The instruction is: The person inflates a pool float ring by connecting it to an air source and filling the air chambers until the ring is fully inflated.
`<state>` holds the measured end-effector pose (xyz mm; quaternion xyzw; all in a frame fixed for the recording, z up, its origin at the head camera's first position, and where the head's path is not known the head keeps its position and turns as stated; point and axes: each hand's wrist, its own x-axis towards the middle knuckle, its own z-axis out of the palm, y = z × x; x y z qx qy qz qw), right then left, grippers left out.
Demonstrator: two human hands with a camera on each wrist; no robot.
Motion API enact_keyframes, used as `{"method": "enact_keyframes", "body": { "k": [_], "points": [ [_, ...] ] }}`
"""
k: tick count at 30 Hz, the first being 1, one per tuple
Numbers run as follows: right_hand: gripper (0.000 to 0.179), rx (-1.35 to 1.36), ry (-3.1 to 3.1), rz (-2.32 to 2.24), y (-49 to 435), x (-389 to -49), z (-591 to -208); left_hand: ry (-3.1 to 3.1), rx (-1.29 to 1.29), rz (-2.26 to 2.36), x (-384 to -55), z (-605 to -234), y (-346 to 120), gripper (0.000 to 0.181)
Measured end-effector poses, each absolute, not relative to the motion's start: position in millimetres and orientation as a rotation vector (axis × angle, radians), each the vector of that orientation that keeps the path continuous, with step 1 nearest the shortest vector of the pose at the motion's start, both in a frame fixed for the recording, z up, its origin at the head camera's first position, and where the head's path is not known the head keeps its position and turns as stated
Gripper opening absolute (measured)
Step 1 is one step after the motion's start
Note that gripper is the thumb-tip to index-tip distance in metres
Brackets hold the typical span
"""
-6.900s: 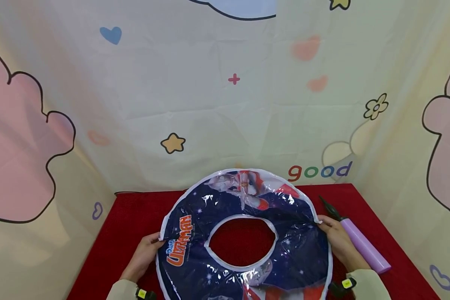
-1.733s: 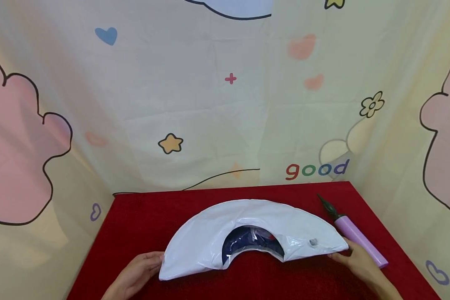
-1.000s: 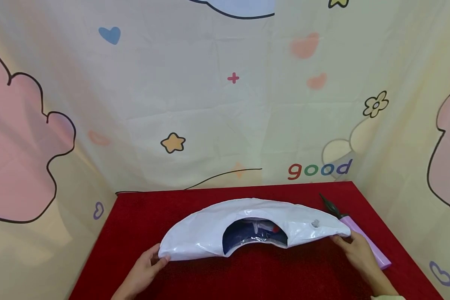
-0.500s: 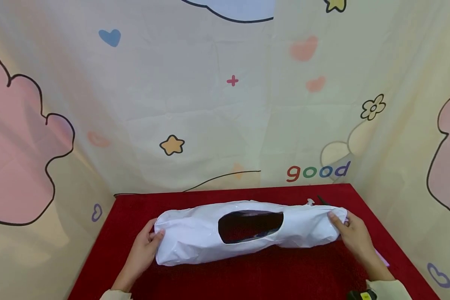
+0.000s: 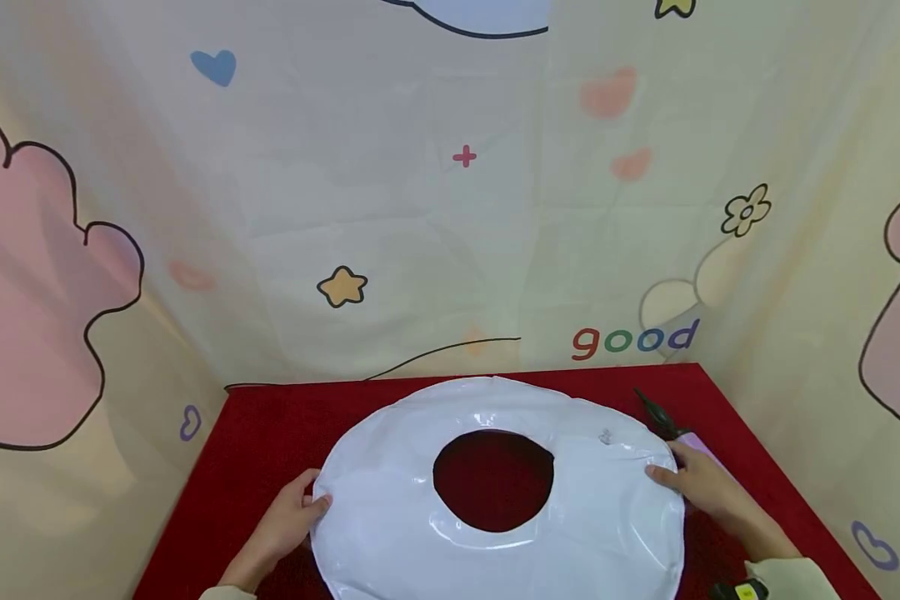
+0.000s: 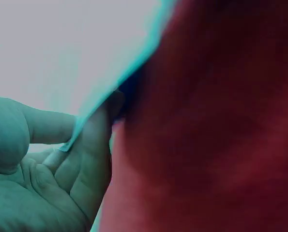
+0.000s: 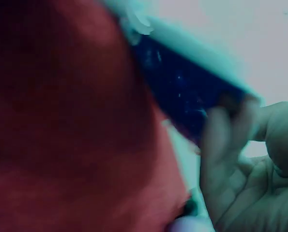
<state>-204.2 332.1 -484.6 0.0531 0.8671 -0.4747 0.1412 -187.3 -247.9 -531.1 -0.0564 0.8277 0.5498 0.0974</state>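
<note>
The left hand (image 5: 285, 518) and right hand (image 5: 708, 483) pinch opposite sides of a glossy white plastic swim ring (image 5: 375, 508), each thumb on the upper face and the fingers curled beneath the rim. The ring spans the gap between the hands, over a table spread with dark red cloth (image 5: 262, 442), its near edge cut off by the bottom of the head view. The white face appears broad and slack, with soft creases and bright reflections around a rounded central opening, through which red cloth shows. A small translucent valve (image 5: 606, 437) sits on the far right portion. In the right wrist view, the underside is shiny dark blue with pale specks. A lilac-barrelled hand pump with a dark nozzle (image 5: 682, 434) lies beyond the right hand, partly hidden by it. A pale printed fabric backdrop (image 5: 420, 175) rises behind the table.
</note>
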Motion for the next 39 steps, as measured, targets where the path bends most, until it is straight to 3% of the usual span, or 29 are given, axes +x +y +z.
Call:
{"method": "enact_keyframes", "body": {
  "k": [6, 12, 23, 39],
  "points": [
    [0.043, 0.244, 2.446, -1.306, 336, -206, -522, 2.452, -0.253, 1.491, -190, -562, -245, 0.04],
    [0.033, 0.3, 2.556, -1.129, 337, -208, -536, 2.51, -0.369, 1.436, -194, -569, -251, 0.032],
    [0.017, 0.241, 2.781, -0.885, 339, -211, -543, 2.586, -0.357, 1.315, -201, -572, -255, 0.022],
    [0.01, 0.152, 2.784, -1.027, 302, -214, -546, 2.586, -0.409, 1.256, -185, -565, -297, 0.018]
  ]
}}
